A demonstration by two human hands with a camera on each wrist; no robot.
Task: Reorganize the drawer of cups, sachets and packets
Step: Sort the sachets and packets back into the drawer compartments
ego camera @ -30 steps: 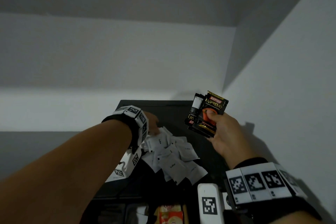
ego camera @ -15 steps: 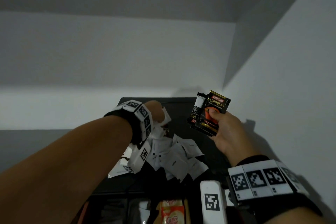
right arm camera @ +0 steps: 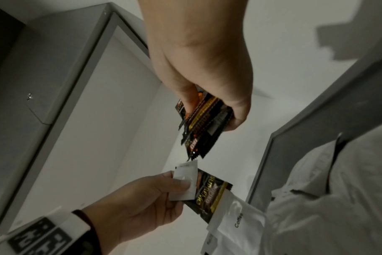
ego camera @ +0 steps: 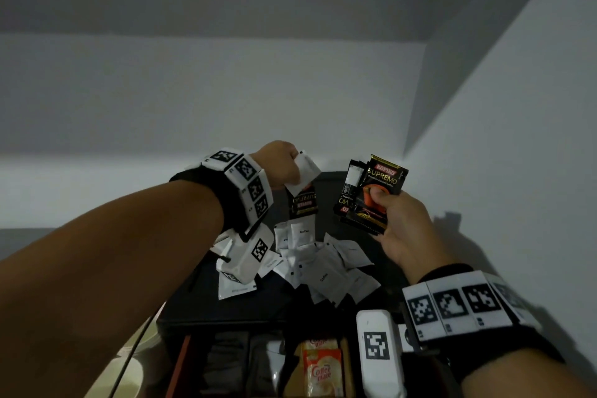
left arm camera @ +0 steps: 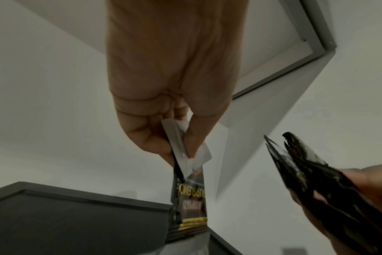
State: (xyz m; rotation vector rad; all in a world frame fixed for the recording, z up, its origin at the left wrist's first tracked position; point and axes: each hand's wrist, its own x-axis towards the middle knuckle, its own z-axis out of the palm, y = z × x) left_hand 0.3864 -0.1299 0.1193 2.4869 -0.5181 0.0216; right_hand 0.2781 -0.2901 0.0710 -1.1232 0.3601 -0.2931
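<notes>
Sorting sachets above the white pile [ego camera: 323, 268] on the dark worktop [ego camera: 232, 307]: left hand [ego camera: 279, 165] pinches one white sachet [ego camera: 303, 176] and one black sachet [ego camera: 303, 203] together, right hand [ego camera: 399, 229] clamped on a fanned black stack [ego camera: 371, 191] just right of the pile. Judgement: drop the white one back onto the pile first, then slide the black one into the stack, label side matching, without loosening the right thumb.

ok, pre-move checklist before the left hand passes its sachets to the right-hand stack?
1. Left hand pinches a white paper sachet with a black Kopiko Supremo sachet: ok.
2. Only the black one lifted: not ok.
3. Right hand grips its fanned stack of black Kopiko sachets: ok.
4. Stack squared up: not ok.
5. Loose pile of white sachets on the dark cabinet top, apart from both hands: ok.
</notes>
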